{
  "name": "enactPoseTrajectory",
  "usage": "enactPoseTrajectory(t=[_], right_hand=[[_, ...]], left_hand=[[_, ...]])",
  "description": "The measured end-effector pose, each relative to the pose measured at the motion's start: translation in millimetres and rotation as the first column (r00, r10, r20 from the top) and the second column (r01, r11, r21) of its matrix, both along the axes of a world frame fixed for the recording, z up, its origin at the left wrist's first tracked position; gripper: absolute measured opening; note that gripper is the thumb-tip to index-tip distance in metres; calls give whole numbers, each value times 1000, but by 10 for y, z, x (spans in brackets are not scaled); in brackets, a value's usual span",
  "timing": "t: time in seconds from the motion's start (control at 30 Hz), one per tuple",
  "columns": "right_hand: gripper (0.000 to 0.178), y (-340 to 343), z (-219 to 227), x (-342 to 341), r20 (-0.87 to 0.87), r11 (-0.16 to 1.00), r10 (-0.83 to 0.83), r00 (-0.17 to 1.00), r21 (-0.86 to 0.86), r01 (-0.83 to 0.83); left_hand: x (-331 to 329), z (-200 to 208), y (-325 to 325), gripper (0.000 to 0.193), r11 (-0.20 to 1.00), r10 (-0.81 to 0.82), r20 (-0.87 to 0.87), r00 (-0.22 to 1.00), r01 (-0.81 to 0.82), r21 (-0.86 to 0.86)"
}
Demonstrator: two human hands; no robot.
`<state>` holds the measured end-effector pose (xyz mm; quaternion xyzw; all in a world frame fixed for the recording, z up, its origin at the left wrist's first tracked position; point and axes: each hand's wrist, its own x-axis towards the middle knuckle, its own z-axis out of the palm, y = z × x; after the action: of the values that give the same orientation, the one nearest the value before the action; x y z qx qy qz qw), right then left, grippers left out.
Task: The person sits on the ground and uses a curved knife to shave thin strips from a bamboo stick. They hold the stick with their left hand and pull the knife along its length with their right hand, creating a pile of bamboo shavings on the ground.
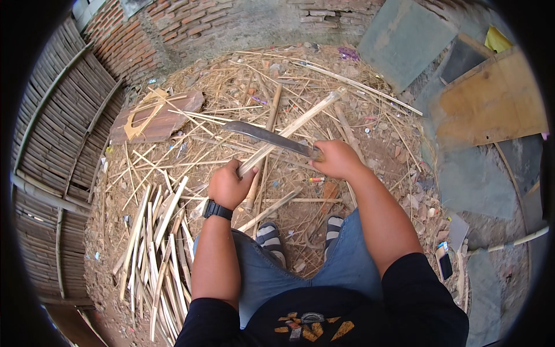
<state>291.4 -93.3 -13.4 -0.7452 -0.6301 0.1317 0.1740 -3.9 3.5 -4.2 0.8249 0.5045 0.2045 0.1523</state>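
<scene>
My left hand, with a dark watch on its wrist, is closed around the near end of a pale split bamboo strip. The strip slants up and away to the right. In my right hand is the handle of a machete. Its long dark blade points left and crosses over the strip just beyond my left hand. Whether the edge touches the strip or only hovers above it, I cannot tell.
A heap of split strips lies at lower left. Cut pieces and shavings litter the ground around my sandalled feet. A brown board lies far left. Grey sheets lean at right. A bamboo fence stands left, a brick wall behind.
</scene>
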Motion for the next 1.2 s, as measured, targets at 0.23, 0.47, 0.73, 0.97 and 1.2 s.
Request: enactPoseTrajectory(t=[0.23, 0.47, 0.73, 0.97, 1.2], right_hand=[[41, -12, 12, -64, 20, 999, -8, 1000, -32, 9], [42, 11, 15, -79, 30, 997, 11, 999, -77, -9], [48, 24, -87, -120, -40, 995, 81, 996, -52, -83], [39, 13, 5, -254, -1, 990, 105, 994, -91, -105], [36, 14, -32, -247, 9, 992, 102, 995, -75, -101]], left_hand=[[48, -5, -55, 46, 999, -16, -2, 1000, 16, 44], [45, -44, -31, 46, 999, -42, -7, 999, 42, 22], [103, -17, -81, 46, 994, -105, -68, 992, 105, 1], [101, -75, -81, 48, 989, -143, -102, 984, 145, 6], [105, -92, -67, 48, 988, -152, -109, 982, 153, 3]])
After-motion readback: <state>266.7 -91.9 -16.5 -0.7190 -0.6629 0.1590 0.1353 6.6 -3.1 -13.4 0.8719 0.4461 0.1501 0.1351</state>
